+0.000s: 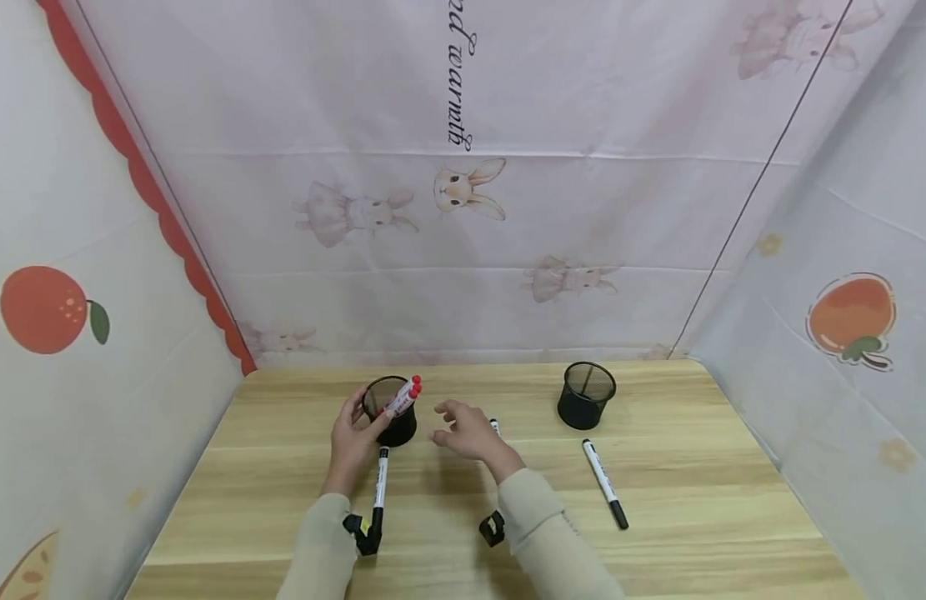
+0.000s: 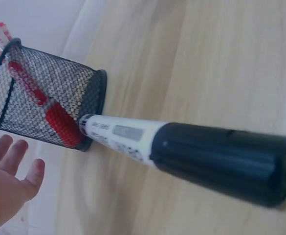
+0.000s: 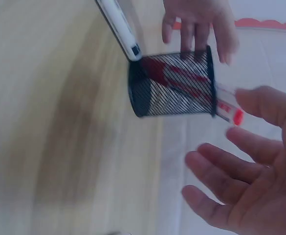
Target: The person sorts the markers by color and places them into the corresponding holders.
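Note:
A black mesh pen cup (image 1: 400,431) stands at the left of the table with two red-and-white markers (image 1: 404,397) leaning in it, their red ends above the rim. My left hand (image 1: 348,444) is at the cup's left side, fingers loosely spread; in the left wrist view its fingertips (image 2: 34,176) are close to the mesh. To the right of the cup is my right hand (image 1: 468,430), holding nothing, with its relaxed fingers (image 3: 216,181) near the marker ends in the right wrist view. A black-and-white marker (image 1: 381,479) lies in front of this cup.
Another black mesh cup (image 1: 580,412) stands at the back right, with a black-and-white marker (image 1: 602,477) lying before it. One more marker (image 1: 495,426) shows partly behind my right hand. Black wrist devices (image 1: 492,528) sit by the sleeves. Printed cloth walls enclose the wooden table (image 1: 688,450).

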A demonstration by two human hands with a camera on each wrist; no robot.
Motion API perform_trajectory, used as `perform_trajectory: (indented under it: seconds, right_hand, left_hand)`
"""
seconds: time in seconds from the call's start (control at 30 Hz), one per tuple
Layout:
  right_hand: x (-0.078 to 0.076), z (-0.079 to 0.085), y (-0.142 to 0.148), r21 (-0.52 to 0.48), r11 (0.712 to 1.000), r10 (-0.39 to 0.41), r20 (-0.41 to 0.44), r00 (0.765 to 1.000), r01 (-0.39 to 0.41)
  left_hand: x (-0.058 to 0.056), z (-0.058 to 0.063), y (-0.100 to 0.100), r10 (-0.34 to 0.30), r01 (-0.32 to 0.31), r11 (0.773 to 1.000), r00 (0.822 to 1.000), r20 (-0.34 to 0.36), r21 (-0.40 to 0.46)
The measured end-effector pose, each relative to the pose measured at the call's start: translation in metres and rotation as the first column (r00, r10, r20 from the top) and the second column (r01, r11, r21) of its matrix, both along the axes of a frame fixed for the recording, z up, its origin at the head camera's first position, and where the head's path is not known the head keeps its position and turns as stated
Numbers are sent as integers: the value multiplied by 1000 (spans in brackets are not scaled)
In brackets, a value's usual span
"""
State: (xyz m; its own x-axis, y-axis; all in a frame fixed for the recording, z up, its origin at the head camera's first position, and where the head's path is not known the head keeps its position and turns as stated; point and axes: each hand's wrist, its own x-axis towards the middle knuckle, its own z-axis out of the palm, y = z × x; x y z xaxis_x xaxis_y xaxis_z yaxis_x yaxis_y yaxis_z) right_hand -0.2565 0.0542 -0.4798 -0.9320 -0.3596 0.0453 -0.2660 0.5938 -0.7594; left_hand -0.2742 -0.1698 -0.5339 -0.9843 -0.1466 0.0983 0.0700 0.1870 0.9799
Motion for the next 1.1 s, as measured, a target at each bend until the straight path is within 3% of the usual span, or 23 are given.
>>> perform_trajectory:
  seconds: [0.13, 0.33, 0.63, 0.77, 0.9, 1.0, 1.1]
  right_hand:
    - [1, 7, 10, 108, 992, 56, 16, 998, -57]
    - [6, 18, 18, 257, 961, 100, 18, 995, -102]
    - [10, 18, 30, 417, 907, 98, -54, 994, -67]
    - [10, 17, 37, 476, 878, 96, -87, 992, -44]
    - [11, 17, 42, 508, 861, 101, -98, 990, -38]
    - [12, 18, 45, 514, 857, 108, -98, 989, -43]
    - [13, 17, 48, 517, 855, 111, -100, 989, -44]
  left_hand:
    - [4, 4, 0, 22, -23, 999, 999, -38, -26]
    - [9, 11, -8, 7, -5, 993, 1000, 21, -117]
    - [20, 19, -16, -43, 68, 962, 994, 97, -264]
    - [27, 25, -15, -76, 130, 933, 983, 169, -337]
    - [34, 31, -13, -129, 212, 888, 967, 220, -408]
    - [39, 34, -12, -176, 248, 854, 965, 196, -456]
    - [42, 34, -11, -200, 246, 821, 969, 144, -516]
